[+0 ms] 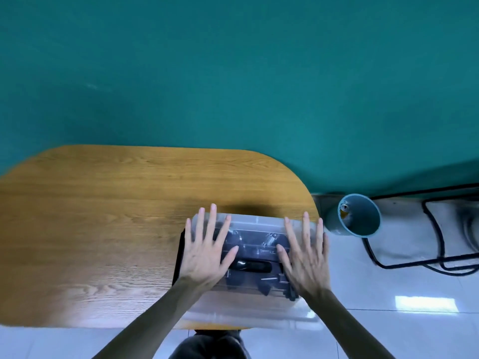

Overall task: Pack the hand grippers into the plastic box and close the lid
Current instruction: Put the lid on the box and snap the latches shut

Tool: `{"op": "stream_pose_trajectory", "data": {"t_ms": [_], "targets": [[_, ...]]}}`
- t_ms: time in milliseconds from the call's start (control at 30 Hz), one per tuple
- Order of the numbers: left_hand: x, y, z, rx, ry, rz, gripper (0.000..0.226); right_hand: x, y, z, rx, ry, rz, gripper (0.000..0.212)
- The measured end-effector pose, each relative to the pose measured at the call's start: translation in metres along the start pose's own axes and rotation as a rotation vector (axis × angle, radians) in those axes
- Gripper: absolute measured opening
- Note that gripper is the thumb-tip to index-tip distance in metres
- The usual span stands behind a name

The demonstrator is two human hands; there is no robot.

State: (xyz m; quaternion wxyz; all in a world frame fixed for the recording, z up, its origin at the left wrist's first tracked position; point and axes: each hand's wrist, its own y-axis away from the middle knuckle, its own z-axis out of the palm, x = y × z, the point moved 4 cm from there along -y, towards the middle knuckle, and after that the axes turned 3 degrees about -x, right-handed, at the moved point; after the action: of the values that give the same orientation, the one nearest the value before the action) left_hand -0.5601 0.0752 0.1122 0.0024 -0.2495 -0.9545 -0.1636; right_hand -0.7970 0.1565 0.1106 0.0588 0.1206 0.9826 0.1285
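Note:
A clear plastic box (255, 307) stands at the right front of the wooden table (103, 216), with its transparent lid (255, 224) lying on top. Through the lid I see black hand grippers (250, 266) with metal springs packed inside. My left hand (207, 252) lies flat on the lid's left half, fingers spread. Flat on the lid's right half rests my right hand (304, 257), fingers also apart. Neither hand holds anything.
A blue-grey round bin (359, 218) stands on the tiled floor right of the table, next to a black metal frame (427, 242). A teal wall (233, 73) rises behind the table. My dark trousers (215, 345) show below the table's front edge.

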Motion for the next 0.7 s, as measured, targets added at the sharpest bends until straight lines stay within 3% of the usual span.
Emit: {"op": "stream_pose_trajectory", "data": {"t_ms": [133, 267, 700], "targets": [[-0.007, 0.020, 0.008, -0.013, 0.030, 0.017, 0.071, 0.001, 0.013, 0.001, 0.008, -0.005, 0.011, 0.061], [-0.017, 0.044, 0.018, -0.010, 0.118, -0.092, 0.075, 0.010, 0.043, 0.013, 0.035, -0.050, 0.046, 0.062], [-0.036, 0.062, 0.023, 0.039, 0.600, -0.108, 0.074, 0.028, 0.062, 0.024, 0.073, -0.650, 0.136, 0.078]]}}
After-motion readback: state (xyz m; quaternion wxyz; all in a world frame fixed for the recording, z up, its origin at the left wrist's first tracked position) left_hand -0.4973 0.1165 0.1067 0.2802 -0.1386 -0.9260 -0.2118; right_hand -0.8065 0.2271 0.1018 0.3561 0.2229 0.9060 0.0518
